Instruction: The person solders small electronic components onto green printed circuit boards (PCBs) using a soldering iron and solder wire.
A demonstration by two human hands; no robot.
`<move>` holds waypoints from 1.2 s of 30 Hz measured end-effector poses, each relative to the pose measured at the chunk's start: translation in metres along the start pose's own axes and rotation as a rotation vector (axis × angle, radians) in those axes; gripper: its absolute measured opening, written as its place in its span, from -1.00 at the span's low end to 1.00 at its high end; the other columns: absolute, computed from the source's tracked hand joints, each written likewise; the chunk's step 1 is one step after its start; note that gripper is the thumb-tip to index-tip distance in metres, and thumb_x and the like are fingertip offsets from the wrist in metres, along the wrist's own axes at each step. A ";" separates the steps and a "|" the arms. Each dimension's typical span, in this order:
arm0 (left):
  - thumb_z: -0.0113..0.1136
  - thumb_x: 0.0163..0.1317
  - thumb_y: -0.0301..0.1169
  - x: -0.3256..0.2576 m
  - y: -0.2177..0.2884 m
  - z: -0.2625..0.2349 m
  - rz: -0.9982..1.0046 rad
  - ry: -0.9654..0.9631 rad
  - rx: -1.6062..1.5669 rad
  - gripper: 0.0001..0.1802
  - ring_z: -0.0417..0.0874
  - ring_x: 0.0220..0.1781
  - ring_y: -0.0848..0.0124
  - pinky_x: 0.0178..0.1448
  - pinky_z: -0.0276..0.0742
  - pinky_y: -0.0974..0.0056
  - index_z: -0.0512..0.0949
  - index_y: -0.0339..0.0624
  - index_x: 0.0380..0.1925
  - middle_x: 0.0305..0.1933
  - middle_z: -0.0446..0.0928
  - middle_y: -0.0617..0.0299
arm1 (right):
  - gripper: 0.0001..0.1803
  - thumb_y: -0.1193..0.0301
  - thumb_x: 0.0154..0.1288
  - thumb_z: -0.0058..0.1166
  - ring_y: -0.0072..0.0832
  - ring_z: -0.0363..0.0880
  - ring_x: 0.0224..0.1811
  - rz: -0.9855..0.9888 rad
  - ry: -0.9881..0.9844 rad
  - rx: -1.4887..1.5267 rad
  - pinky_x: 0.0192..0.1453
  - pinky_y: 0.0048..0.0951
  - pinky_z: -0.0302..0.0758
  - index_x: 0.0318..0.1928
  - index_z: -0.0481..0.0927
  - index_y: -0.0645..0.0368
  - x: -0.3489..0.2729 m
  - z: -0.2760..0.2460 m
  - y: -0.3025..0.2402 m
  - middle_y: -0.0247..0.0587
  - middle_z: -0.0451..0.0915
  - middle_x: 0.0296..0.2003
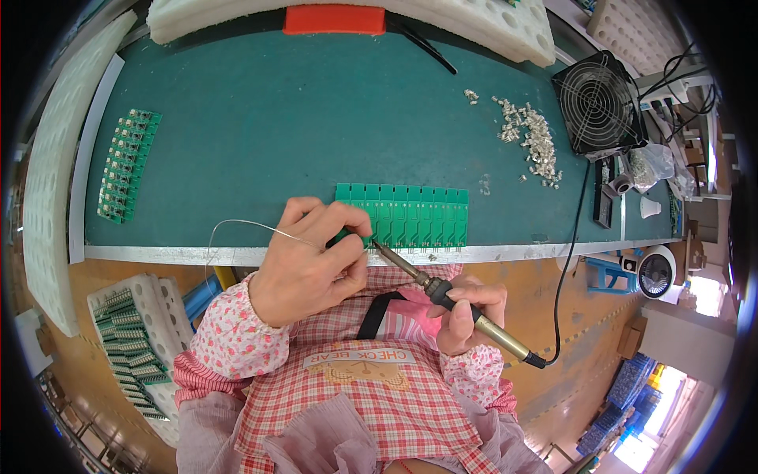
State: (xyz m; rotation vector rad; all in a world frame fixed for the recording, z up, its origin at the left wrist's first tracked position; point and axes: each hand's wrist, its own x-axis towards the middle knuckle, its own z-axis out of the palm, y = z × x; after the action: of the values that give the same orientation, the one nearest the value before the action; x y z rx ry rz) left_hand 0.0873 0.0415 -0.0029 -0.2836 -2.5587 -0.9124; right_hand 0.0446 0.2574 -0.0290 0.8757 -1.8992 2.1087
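Note:
A green circuit board panel (418,215) lies at the near edge of the green bench mat, divided into several narrow strips. My left hand (312,257) rests over its left end, fingers pinched on a thin solder wire (253,223) that loops back toward my wrist. In my right hand (471,314) is a soldering iron (430,286), gripped by its dark handle. Its tip points up and left and meets the panel's near edge beside my left fingertips. Whether the wire touches the tip is hidden by my fingers.
A populated board panel (129,166) lies at the left. Small metal parts (533,138) are heaped at the right, near a black fan (598,103). Black tweezers (426,47) and a red block (334,20) lie at the back. The iron's cord (570,261) runs up the right.

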 end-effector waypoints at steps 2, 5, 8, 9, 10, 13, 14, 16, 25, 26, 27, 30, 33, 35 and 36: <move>0.26 -0.28 -0.55 -0.001 0.000 -0.002 0.002 -0.003 -0.006 -0.77 0.45 -0.32 0.31 -0.07 0.31 0.20 0.35 -0.13 -0.68 -0.24 0.55 0.30 | -0.86 0.51 0.23 0.00 -0.55 0.48 -0.75 -0.006 0.000 -0.013 -0.66 -0.62 0.37 -0.31 0.44 0.40 -0.001 0.001 0.000 -0.21 0.48 -0.72; 0.25 -0.28 -0.56 -0.003 -0.001 -0.004 0.008 -0.008 -0.015 -0.77 0.44 -0.32 0.30 -0.07 0.32 0.21 0.36 -0.13 -0.69 -0.23 0.56 0.29 | -0.85 0.51 0.24 -0.01 -0.56 0.46 -0.75 -0.060 0.091 0.015 -0.66 -0.62 0.37 -0.31 0.42 0.40 0.001 0.003 0.000 -0.22 0.47 -0.72; 0.26 -0.28 -0.56 -0.007 -0.001 -0.006 0.007 -0.014 -0.018 -0.77 0.44 -0.29 0.28 -0.07 0.33 0.21 0.36 -0.14 -0.69 -0.21 0.56 0.29 | -0.84 0.50 0.24 -0.02 -0.57 0.45 -0.76 -0.094 0.075 0.009 -0.67 -0.62 0.37 -0.30 0.40 0.41 0.003 -0.001 0.001 -0.23 0.46 -0.71; 0.26 -0.28 -0.56 -0.008 -0.001 -0.006 0.001 -0.018 -0.020 -0.77 0.43 -0.27 0.27 -0.07 0.34 0.21 0.36 -0.14 -0.69 -0.20 0.56 0.28 | -0.84 0.50 0.24 -0.02 -0.57 0.45 -0.76 -0.094 0.075 0.010 -0.67 -0.62 0.37 -0.30 0.40 0.41 0.004 0.000 0.002 -0.23 0.46 -0.71; 0.26 -0.28 -0.56 -0.009 -0.001 -0.007 0.002 -0.018 -0.019 -0.77 0.43 -0.27 0.27 -0.07 0.34 0.21 0.36 -0.14 -0.69 -0.20 0.56 0.28 | -0.84 0.50 0.24 -0.02 -0.58 0.44 -0.76 -0.113 0.065 0.008 -0.67 -0.62 0.37 -0.29 0.40 0.41 0.004 0.001 0.002 -0.22 0.46 -0.71; 0.27 -0.27 -0.56 -0.011 0.000 -0.008 -0.004 0.011 -0.043 -0.77 0.43 -0.21 0.23 -0.09 0.37 0.20 0.36 -0.15 -0.70 -0.16 0.55 0.26 | -0.84 0.50 0.24 -0.02 -0.58 0.44 -0.76 -0.123 0.042 0.011 -0.67 -0.62 0.37 -0.28 0.40 0.41 0.004 0.003 0.001 -0.21 0.47 -0.70; 0.28 -0.27 -0.57 -0.011 -0.001 -0.010 -0.005 0.012 -0.032 -0.77 0.42 -0.19 0.22 -0.10 0.37 0.20 0.37 -0.15 -0.70 -0.14 0.54 0.25 | -0.84 0.51 0.24 -0.02 -0.58 0.44 -0.75 -0.112 0.029 0.014 -0.66 -0.62 0.37 -0.28 0.40 0.41 0.003 0.003 0.001 -0.20 0.47 -0.70; 0.28 -0.27 -0.57 -0.013 -0.002 -0.011 -0.007 0.012 -0.020 -0.77 0.42 -0.18 0.20 -0.10 0.38 0.20 0.37 -0.15 -0.69 -0.13 0.53 0.23 | -0.84 0.51 0.25 -0.01 -0.58 0.45 -0.75 -0.084 0.024 0.019 -0.66 -0.62 0.37 -0.28 0.41 0.40 0.001 0.003 -0.001 -0.20 0.48 -0.70; 0.31 -0.26 -0.55 -0.015 -0.002 -0.011 -0.017 0.008 0.010 -0.76 0.41 -0.18 0.20 -0.09 0.32 0.21 0.39 -0.10 -0.69 -0.14 0.52 0.24 | -0.86 0.51 0.26 -0.02 -0.59 0.46 -0.73 0.012 -0.016 0.051 -0.65 -0.62 0.36 -0.26 0.41 0.39 -0.001 0.008 0.000 -0.19 0.49 -0.70; 0.32 -0.26 -0.54 -0.014 -0.002 -0.011 -0.022 0.012 0.015 -0.76 0.42 -0.19 0.21 -0.08 0.31 0.21 0.39 -0.10 -0.69 -0.14 0.52 0.25 | -0.86 0.51 0.26 -0.02 -0.59 0.46 -0.72 0.010 -0.026 0.053 -0.64 -0.63 0.35 -0.26 0.41 0.38 -0.002 0.008 0.001 -0.19 0.50 -0.70; 0.32 -0.25 -0.54 -0.014 -0.002 -0.011 -0.028 0.016 0.020 -0.77 0.43 -0.20 0.22 -0.07 0.30 0.21 0.40 -0.10 -0.68 -0.14 0.52 0.25 | -0.86 0.51 0.26 -0.02 -0.59 0.46 -0.72 0.011 -0.030 0.055 -0.64 -0.63 0.35 -0.26 0.41 0.38 -0.002 0.008 0.001 -0.19 0.50 -0.70; 0.32 -0.25 -0.54 -0.013 -0.003 -0.009 -0.010 0.016 0.047 -0.77 0.45 -0.24 0.25 -0.08 0.29 0.21 0.40 -0.09 -0.67 -0.16 0.52 0.26 | -0.86 0.51 0.27 -0.02 -0.59 0.46 -0.72 0.003 -0.046 0.038 -0.63 -0.63 0.36 -0.26 0.40 0.38 -0.003 0.009 0.002 -0.19 0.51 -0.70; 0.28 -0.18 -0.55 -0.008 -0.002 -0.008 0.009 0.027 0.023 -0.78 0.44 -0.34 0.43 -0.06 0.22 0.26 0.39 -0.10 -0.63 -0.23 0.46 0.33 | -0.85 0.50 0.27 -0.01 -0.58 0.47 -0.71 0.038 -0.022 0.056 -0.62 -0.62 0.37 -0.27 0.40 0.37 -0.004 0.009 0.000 -0.18 0.51 -0.70; 0.28 -0.18 -0.55 -0.008 -0.002 -0.007 0.003 0.035 0.023 -0.78 0.44 -0.34 0.43 -0.06 0.21 0.26 0.39 -0.10 -0.63 -0.23 0.46 0.33 | -0.85 0.49 0.28 -0.01 -0.56 0.48 -0.70 0.049 -0.023 0.057 -0.61 -0.61 0.38 -0.27 0.40 0.37 -0.004 0.010 -0.001 -0.18 0.51 -0.69; 0.28 -0.19 -0.55 -0.008 -0.003 -0.006 -0.002 0.043 0.022 -0.78 0.44 -0.34 0.43 -0.05 0.21 0.27 0.39 -0.10 -0.63 -0.23 0.46 0.33 | -0.85 0.49 0.28 -0.01 -0.56 0.48 -0.70 0.050 -0.023 0.056 -0.61 -0.61 0.38 -0.27 0.40 0.37 -0.003 0.010 -0.003 -0.18 0.51 -0.69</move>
State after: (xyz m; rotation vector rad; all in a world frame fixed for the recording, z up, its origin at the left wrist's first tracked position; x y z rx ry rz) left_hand 0.0960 0.0352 -0.0037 -0.2529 -2.5283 -0.8812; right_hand 0.0518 0.2492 -0.0283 0.8764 -1.9001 2.2002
